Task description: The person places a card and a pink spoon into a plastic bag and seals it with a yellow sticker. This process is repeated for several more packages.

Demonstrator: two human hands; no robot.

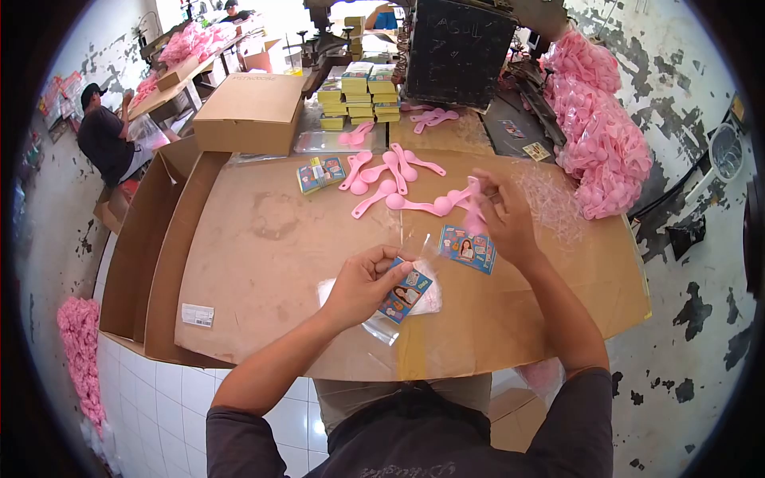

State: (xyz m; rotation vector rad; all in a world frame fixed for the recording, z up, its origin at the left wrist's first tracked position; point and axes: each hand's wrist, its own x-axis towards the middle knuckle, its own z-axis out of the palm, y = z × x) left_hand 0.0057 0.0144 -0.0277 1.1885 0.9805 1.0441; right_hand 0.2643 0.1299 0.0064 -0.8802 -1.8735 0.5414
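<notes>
While the left hand (358, 283) pinches a blue printed rectangular card (408, 291) with clear plastic film around or against it, the right hand (514, 227) grips glossy pink plastic scoops (475, 221) above the brown cardboard tabletop (271, 279), just beyond a second blue printed card (467, 248). The held scoops are outside the film, and neither hand's load has been joined to the other's; whether the held card is fully inside the film, I cannot tell.

Counted, there are two single cards, one in hand and one flat, plus one small card stack (321, 177) (its top card partly hidden by lighter pieces). Roughly seven loose pink scoops (371, 201) lie beyond the hands, some overlapping, so that number is unsure, as is how many the right hand holds. Taller yellow-edged stacks (358, 84) stand behind, too crowded to count exactly, beside one closed brown carton (249, 111).
</notes>
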